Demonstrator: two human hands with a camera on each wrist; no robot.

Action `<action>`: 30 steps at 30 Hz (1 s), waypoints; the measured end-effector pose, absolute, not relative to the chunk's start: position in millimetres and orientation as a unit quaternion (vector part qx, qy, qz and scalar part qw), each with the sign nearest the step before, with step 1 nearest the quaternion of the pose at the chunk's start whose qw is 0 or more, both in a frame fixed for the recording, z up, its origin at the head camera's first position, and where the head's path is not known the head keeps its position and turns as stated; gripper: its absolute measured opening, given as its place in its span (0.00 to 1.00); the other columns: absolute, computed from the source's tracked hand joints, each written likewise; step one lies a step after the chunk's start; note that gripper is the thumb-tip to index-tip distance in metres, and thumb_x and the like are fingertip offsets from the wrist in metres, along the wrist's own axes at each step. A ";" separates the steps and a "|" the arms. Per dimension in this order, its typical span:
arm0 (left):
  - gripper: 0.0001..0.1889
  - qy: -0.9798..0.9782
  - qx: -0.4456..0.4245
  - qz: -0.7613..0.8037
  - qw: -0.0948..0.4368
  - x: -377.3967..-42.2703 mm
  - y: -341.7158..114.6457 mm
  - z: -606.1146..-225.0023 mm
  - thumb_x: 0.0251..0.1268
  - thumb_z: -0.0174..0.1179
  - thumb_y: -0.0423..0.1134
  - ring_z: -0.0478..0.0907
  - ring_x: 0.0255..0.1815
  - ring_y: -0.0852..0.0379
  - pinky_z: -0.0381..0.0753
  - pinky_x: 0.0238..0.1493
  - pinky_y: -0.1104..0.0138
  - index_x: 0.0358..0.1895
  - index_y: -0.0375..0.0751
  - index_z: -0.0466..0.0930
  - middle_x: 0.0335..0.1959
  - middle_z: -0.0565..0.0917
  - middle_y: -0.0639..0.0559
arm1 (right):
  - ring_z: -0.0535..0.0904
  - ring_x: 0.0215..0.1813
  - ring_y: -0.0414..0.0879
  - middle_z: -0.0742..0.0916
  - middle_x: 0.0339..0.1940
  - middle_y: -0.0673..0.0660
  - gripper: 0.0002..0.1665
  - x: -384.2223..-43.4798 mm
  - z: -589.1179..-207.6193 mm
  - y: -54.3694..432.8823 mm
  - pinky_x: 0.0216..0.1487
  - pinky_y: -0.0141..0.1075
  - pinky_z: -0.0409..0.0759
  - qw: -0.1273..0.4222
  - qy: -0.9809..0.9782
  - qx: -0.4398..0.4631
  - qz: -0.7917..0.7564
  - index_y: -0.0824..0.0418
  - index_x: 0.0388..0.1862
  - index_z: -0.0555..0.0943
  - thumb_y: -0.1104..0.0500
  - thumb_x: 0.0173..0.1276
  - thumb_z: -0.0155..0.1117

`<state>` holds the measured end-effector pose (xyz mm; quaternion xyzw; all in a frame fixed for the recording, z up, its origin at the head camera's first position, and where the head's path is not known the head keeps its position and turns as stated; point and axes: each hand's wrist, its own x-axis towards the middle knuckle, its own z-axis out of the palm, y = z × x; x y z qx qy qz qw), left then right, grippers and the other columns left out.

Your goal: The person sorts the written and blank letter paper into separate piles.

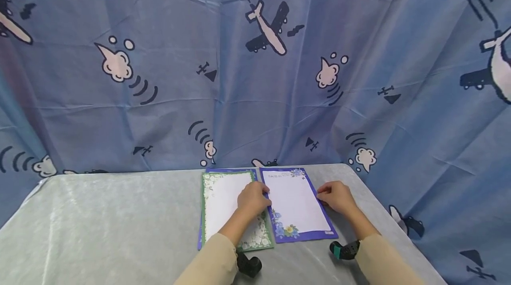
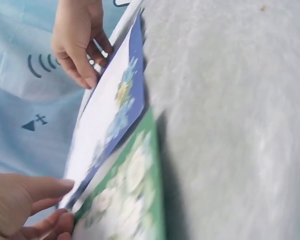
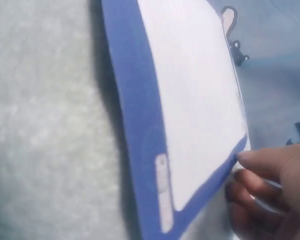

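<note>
A sheet of stationery paper point(image 1: 297, 200) with a purple-blue border and corner flowers lies between both hands in the head view. My left hand point(image 1: 253, 198) pinches its left edge, thumb on top; that edge shows close up in the left wrist view. On the opposite edge, my right hand point(image 1: 337, 197) pinches the border between thumb and fingers, seen also in the right wrist view, where the sheet point(image 3: 195, 95) looks tilted and slightly bowed. Left of it, partly under my left forearm, is a green-bordered floral sheet point(image 1: 223, 205).
Under the green sheet, strips of another purple-blue sheet point(image 1: 200, 236) stick out at its left and top. A pale cloth covers the table point(image 1: 119, 223). Behind the table's far edge hangs a blue curtain point(image 1: 171, 54) printed with airplanes. Black straps with devices point(image 1: 249, 265) sit at both wrists.
</note>
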<state>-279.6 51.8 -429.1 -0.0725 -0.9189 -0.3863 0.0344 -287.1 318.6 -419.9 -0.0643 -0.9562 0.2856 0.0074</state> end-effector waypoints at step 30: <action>0.13 -0.942 -0.014 -0.332 0.056 -246.0 -111.3 -405.1 0.58 0.70 0.39 0.82 0.34 0.57 0.79 0.35 0.61 0.45 0.39 0.88 0.34 0.88 0.51 | 0.84 0.26 0.47 0.88 0.33 0.59 0.20 -272.3 -391.6 165.2 0.26 0.40 0.85 -0.076 -0.923 0.072 0.369 0.66 0.50 0.86 0.54 0.64 0.73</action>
